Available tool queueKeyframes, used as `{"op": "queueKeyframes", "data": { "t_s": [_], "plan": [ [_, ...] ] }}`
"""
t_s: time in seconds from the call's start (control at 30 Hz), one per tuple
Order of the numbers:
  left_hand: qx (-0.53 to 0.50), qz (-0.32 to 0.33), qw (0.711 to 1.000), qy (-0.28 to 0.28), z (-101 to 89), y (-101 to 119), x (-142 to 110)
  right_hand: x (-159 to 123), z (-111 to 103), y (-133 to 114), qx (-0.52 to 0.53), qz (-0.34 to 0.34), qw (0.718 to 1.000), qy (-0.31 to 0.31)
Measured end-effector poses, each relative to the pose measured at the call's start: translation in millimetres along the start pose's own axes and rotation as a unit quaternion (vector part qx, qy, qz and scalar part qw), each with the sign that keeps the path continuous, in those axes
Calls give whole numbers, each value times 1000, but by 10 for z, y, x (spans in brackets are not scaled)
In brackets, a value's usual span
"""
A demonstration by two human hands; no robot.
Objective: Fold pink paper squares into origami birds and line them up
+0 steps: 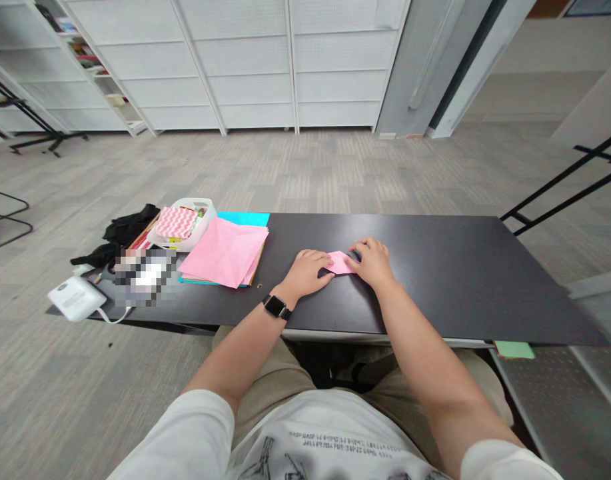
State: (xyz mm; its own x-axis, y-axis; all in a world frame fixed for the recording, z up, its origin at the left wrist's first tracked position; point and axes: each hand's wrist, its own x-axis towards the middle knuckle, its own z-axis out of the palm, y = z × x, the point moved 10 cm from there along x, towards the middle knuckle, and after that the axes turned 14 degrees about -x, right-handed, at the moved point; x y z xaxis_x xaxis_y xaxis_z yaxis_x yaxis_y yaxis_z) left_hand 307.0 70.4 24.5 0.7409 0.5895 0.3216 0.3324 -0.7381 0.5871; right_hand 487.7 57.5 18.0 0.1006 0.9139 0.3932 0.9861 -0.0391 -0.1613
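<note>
Pink, matte-looking paper, folded into a small flat piece with straight, angled edges, the folded paper [340, 263] lies on the dark desk [450, 280] near its middle, between the person's two hands. The left hand [308, 273] touches its left end, the fingers curved and the thumb set a little apart, nearer the person. The right hand [374, 261] touches the opposite end, fingers bent and the thumb resting on the paper. Whether either set of fingers pinches the sheet or merely presses it flat, I cannot tell.

A smartwatch [275, 306] with a squarish, glossy dark face and a black band sits on the left wrist. The desk's smooth top takes a soft sheen. To the left, a paper stack [225, 253] lies slightly fanned, its top pink sheet marked by faint creases, with bright blue sheets showing at its edges. Beside it stands a rounded white basket [208, 230] of plastic look, holding a pink-and-white zigzag-patterned item [174, 223]. Crumpled black fabric [130, 225] lies in loose folds just left of the basket. At the desk's left end is a white, round-cornered block-shaped device [76, 298], a thin white cable [116, 322] curving beside it.
</note>
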Motion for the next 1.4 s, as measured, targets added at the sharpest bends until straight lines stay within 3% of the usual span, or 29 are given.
{"op": "queueKeyframes", "data": {
  "t_s": [0.1,0.2,0.27,0.77,1.0,1.13,1.4],
  "plan": [
    [15,-18,1000,4,-18,-41,11,-23,-90,-106,36,-36,999,8],
    [29,-35,999,21,-55,-85,13,-90,-116,-318,77,-121,989,-20],
    [34,-39,998,29,-68,-103,9,-124,-105,-388,81,-142,986,-31],
    [48,-63,996,41,-64,-119,61,-49,95,-336,22,-66,997,-35],
    [33,-16,999,26,-14,-51,85,-51,98,-325,1,-48,999,-26],
    [27,-21,999,8,26,-69,89,-63,98,-312,6,-46,999,-27],
    [5,-36,999,-2,10,-159,46,-121,24,-31,19,-1,1000,-19]
  ]
}}
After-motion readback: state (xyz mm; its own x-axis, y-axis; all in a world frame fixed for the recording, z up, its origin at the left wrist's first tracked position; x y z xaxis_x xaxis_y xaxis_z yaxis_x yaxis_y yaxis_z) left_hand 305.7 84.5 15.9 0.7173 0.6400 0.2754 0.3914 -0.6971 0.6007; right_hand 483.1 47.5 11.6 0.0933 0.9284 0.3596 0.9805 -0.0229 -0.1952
